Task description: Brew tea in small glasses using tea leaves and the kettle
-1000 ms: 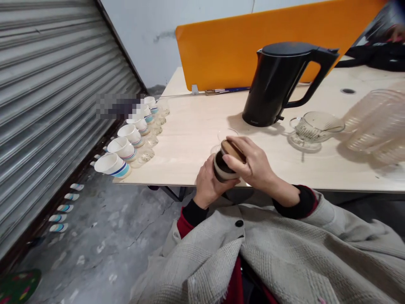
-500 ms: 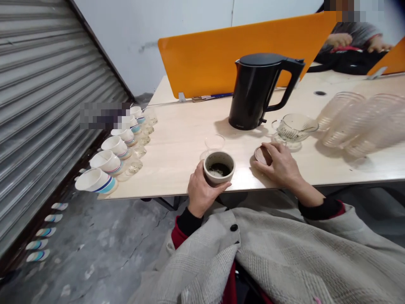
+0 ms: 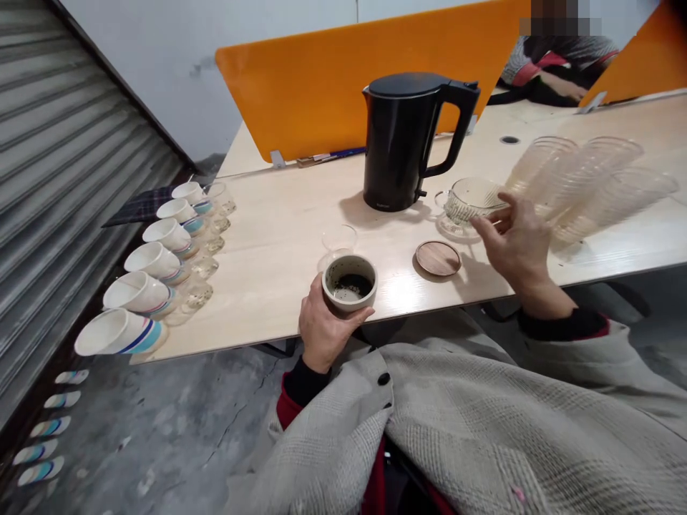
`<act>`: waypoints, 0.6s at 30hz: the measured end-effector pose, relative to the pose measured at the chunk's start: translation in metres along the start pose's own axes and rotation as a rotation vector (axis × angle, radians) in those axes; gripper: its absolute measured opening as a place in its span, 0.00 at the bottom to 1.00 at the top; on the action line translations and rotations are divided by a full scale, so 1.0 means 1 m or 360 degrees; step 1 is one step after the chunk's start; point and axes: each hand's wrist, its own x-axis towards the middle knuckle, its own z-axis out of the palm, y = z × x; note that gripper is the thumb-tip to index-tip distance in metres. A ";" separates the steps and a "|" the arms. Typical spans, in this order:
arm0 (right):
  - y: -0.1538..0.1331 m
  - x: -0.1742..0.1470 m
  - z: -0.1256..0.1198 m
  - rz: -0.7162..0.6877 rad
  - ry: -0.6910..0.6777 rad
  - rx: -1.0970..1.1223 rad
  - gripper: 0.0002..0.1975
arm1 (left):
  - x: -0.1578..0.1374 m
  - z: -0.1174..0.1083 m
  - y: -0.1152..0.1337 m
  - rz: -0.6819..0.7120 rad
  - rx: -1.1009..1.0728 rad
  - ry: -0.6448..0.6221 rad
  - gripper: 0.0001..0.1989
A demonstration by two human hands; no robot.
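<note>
My left hand [image 3: 327,325] is wrapped round a pale grey ceramic cup [image 3: 350,300] at the table's front edge. Dark bits, like loose tea leaves, lie inside it. My right hand [image 3: 515,250] is at the right rim of a clear ribbed glass cup [image 3: 456,207], its fingers bent and thumb opposed. Whatever is between the fingertips is too hidden to make out. Greenish bits cling inside the glass cup, which rests on a glass saucer [image 3: 456,230]. A round wooden lid or coaster [image 3: 439,258] lies flat between my hands.
A black electric kettle [image 3: 397,143] stands before an orange divider [image 3: 300,86]. Stacked clear plastic cups [image 3: 601,186] lie at the right. A clear cup [image 3: 339,239] stands behind the ceramic one. Paper cups [image 3: 153,261] line the left edge. A person [image 3: 558,71] sits beyond the divider.
My right hand has left the wooden disc on the table and moved right to the glass cup. My left hand still holds the ceramic cup. The view has shifted right.
</note>
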 end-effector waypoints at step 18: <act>0.029 0.020 -0.004 0.0193 0.0102 -0.0046 0.17 | -0.002 0.001 -0.005 0.0053 0.0008 0.0025 0.51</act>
